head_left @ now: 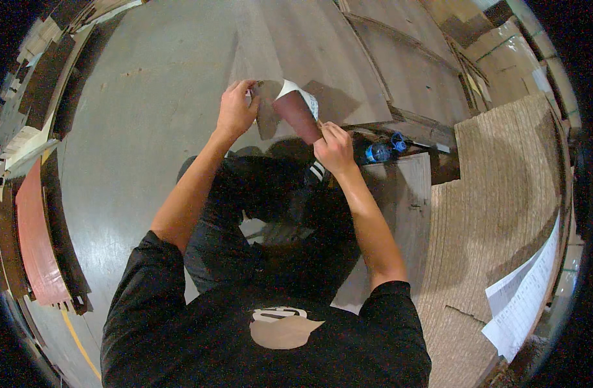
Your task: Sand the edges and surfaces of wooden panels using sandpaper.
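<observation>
My right hand [334, 149] is closed on the lower end of a curled sheet of sandpaper [297, 115]. Its reddish-brown face is toward me, and its white printed back shows where the top edge bends over. Left of the sheet and apart from it is my left hand [237, 113], fingers curled and thumb near the index finger. A small pale bit shows between them, too small to name. Both hands are above a flat grey-brown board [309, 45], on which their shadows fall.
Right of my knees lies a plastic bottle with a blue cap and label [378, 152]. A tall stack of brown sheets [497, 194] stands at my right, with white papers [523, 291] on it. A reddish panel [37, 239] is at the far left, beyond the grey floor [128, 142].
</observation>
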A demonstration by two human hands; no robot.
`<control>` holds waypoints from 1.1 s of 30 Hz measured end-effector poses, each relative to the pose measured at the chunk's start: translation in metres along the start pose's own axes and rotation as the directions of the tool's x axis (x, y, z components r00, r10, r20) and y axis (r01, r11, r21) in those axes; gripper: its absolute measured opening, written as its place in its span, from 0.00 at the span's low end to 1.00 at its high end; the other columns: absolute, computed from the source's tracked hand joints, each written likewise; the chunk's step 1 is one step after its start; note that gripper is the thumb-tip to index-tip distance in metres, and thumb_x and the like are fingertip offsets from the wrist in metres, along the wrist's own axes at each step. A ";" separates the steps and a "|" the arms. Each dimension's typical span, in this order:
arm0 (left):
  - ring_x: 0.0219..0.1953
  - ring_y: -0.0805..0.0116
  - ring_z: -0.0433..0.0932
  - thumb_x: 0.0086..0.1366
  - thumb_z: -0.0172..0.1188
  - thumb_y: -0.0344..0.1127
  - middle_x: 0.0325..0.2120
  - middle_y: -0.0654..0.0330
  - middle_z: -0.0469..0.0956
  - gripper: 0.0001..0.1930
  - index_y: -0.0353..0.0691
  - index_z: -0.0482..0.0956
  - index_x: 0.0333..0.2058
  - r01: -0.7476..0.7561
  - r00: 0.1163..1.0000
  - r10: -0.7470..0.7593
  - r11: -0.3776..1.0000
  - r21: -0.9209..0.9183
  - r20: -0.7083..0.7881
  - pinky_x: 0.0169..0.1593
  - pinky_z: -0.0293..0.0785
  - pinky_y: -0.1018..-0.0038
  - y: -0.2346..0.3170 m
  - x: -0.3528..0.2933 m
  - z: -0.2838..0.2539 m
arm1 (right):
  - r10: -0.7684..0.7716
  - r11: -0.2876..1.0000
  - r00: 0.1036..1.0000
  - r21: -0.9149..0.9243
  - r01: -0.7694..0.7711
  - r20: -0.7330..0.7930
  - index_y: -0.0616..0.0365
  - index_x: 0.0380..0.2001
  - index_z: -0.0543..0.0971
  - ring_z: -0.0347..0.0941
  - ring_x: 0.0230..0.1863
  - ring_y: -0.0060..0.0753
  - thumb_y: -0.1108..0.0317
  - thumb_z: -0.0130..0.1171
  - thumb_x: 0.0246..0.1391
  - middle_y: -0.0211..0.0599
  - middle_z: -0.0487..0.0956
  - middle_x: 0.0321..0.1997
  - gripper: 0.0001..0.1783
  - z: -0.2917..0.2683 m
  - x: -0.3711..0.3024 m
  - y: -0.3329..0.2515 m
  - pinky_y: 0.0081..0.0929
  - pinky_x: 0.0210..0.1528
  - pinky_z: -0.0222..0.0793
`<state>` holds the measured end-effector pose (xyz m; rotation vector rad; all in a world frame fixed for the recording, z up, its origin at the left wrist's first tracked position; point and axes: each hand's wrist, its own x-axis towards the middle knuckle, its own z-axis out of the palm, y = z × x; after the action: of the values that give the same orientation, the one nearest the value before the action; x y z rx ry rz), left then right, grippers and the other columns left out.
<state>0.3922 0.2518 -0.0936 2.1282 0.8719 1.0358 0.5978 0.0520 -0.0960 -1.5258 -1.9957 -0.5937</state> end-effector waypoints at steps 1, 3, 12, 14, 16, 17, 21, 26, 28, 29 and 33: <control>0.48 0.43 0.77 0.58 0.63 0.28 0.44 0.45 0.80 0.18 0.34 0.79 0.49 0.001 1.000 -0.002 0.999 0.040 0.009 0.53 0.74 0.59 0.003 -0.002 0.000 | 0.043 0.999 0.997 0.019 -0.042 -0.071 0.68 0.26 0.78 0.79 0.32 0.53 0.76 0.59 0.42 0.54 0.80 0.31 0.06 0.001 0.001 -0.002 0.46 0.37 0.79; 0.49 0.44 0.77 0.59 0.63 0.29 0.44 0.45 0.79 0.19 0.35 0.78 0.50 0.002 1.000 -0.004 0.997 0.079 0.022 0.54 0.73 0.58 0.007 -0.003 0.002 | 0.022 1.000 0.999 0.010 -0.022 -0.025 0.66 0.26 0.78 0.79 0.31 0.52 0.73 0.61 0.44 0.53 0.80 0.31 0.06 -0.007 0.001 0.001 0.45 0.35 0.78; 0.43 0.49 0.78 0.60 0.62 0.31 0.40 0.48 0.80 0.18 0.36 0.78 0.50 0.051 0.993 -0.052 0.999 0.010 0.106 0.50 0.74 0.59 -0.006 0.014 0.006 | 0.168 0.982 0.986 0.092 -0.168 0.011 0.61 0.19 0.76 0.78 0.29 0.53 0.59 0.73 0.45 0.51 0.80 0.33 0.19 -0.029 0.013 0.017 0.45 0.30 0.74; 0.39 0.54 0.80 0.62 0.61 0.31 0.39 0.50 0.81 0.17 0.35 0.79 0.49 0.092 0.989 -0.087 0.995 -0.039 0.118 0.47 0.76 0.63 -0.004 0.015 0.007 | 0.152 0.985 0.988 0.080 -0.152 -0.003 0.61 0.18 0.76 0.78 0.29 0.53 0.59 0.74 0.44 0.51 0.80 0.35 0.19 -0.038 0.021 0.021 0.45 0.30 0.75; 0.38 0.58 0.81 0.63 0.60 0.31 0.39 0.50 0.82 0.16 0.35 0.79 0.49 0.128 0.987 -0.117 0.986 -0.104 0.110 0.46 0.77 0.66 0.000 0.018 0.006 | 0.103 0.994 0.994 0.028 -0.102 -0.028 0.63 0.25 0.79 0.79 0.31 0.54 0.63 0.74 0.43 0.51 0.81 0.37 0.16 -0.043 0.027 0.029 0.45 0.34 0.77; 0.37 0.63 0.81 0.64 0.60 0.31 0.38 0.51 0.82 0.16 0.35 0.79 0.49 0.164 0.984 -0.149 0.972 -0.168 0.098 0.45 0.77 0.69 0.000 0.019 0.004 | 0.100 0.995 0.995 0.031 -0.099 -0.029 0.63 0.25 0.79 0.79 0.31 0.54 0.63 0.74 0.43 0.51 0.81 0.37 0.16 -0.049 0.037 0.027 0.45 0.34 0.77; 0.36 0.70 0.80 0.66 0.58 0.31 0.37 0.55 0.82 0.15 0.34 0.79 0.49 0.185 0.982 -0.185 0.901 -0.393 0.038 0.45 0.76 0.72 0.012 0.029 0.000 | -0.041 0.984 0.999 0.174 0.040 0.001 0.68 0.39 0.79 0.81 0.35 0.56 0.69 0.71 0.42 0.53 0.81 0.40 0.20 -0.071 0.047 0.025 0.46 0.39 0.79; 0.47 0.69 0.76 0.66 0.53 0.26 0.46 0.59 0.77 0.18 0.33 0.74 0.55 0.103 0.980 -0.200 0.580 -0.808 -0.018 0.52 0.73 0.72 0.055 0.020 -0.014 | -0.076 0.992 0.997 0.100 0.079 -0.032 0.69 0.42 0.78 0.82 0.39 0.56 0.70 0.71 0.45 0.54 0.82 0.41 0.22 -0.127 0.050 0.011 0.43 0.44 0.80; 0.55 0.64 0.72 0.62 0.59 0.25 0.50 0.57 0.74 0.23 0.40 0.73 0.57 0.022 0.985 -0.150 0.606 -0.795 -0.087 0.57 0.70 0.67 0.067 0.018 -0.024 | -0.082 0.996 0.976 -0.039 0.076 -0.202 0.67 0.37 0.82 0.82 0.38 0.50 0.74 0.75 0.40 0.50 0.83 0.40 0.18 -0.158 0.053 -0.008 0.40 0.42 0.79; 0.57 0.61 0.70 0.58 0.62 0.26 0.51 0.56 0.74 0.26 0.44 0.74 0.57 -0.086 0.974 -0.048 0.827 -0.555 -0.223 0.59 0.68 0.64 0.074 0.019 -0.031 | 0.345 0.937 0.936 0.085 -0.340 -0.066 0.67 0.38 0.82 0.82 0.40 0.47 0.73 0.74 0.43 0.49 0.83 0.43 0.17 -0.187 0.066 -0.035 0.39 0.44 0.79; 0.60 0.50 0.69 0.48 0.74 0.34 0.54 0.56 0.75 0.26 0.51 0.80 0.48 -0.422 0.817 0.405 0.905 0.054 -0.410 0.61 0.64 0.54 0.115 0.073 -0.067 | 0.614 0.789 0.775 0.087 -0.608 -0.150 0.68 0.44 0.80 0.80 0.46 0.45 0.72 0.71 0.49 0.51 0.81 0.49 0.19 -0.268 0.062 -0.064 0.38 0.50 0.75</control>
<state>0.4052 0.2542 0.0577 2.1493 0.5617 1.7631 0.5661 -0.0924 0.1450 -1.8993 -1.2514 -0.3899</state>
